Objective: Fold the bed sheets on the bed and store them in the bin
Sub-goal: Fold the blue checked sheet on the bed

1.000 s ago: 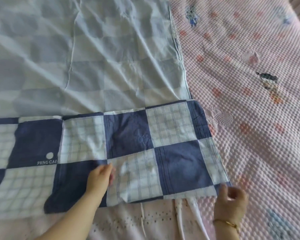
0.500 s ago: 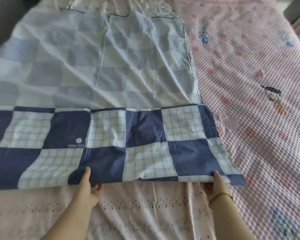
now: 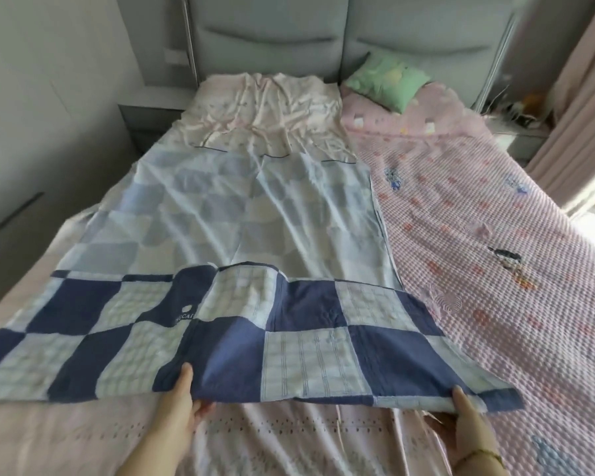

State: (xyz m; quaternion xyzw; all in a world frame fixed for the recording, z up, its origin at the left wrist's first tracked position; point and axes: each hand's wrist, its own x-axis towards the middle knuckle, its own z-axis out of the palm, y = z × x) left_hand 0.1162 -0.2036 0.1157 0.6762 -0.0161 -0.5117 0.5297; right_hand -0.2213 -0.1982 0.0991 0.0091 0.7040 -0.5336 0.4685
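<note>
A blue and white checked sheet (image 3: 255, 214) lies lengthwise on the left half of the bed, pale underside up. Its near end is turned over, showing the dark checked face (image 3: 306, 338), and that flap is lifted off the bed. My left hand (image 3: 179, 403) grips the flap's near edge, thumb on top and fingers underneath. My right hand (image 3: 468, 424) holds the near right corner the same way. No bin is in view.
A thin pink sheet (image 3: 272, 101) lies under the checked one. A pink dotted quilt (image 3: 495, 252) covers the right half. A green pillow (image 3: 389, 80) leans on the grey headboard (image 3: 272, 32). A nightstand (image 3: 145, 115) stands left, a curtain (image 3: 577, 97) right.
Both hands took hold of the folded end's near edge and lifted it up and away from me. My view has risen, bringing the headboard and pillow into sight.
</note>
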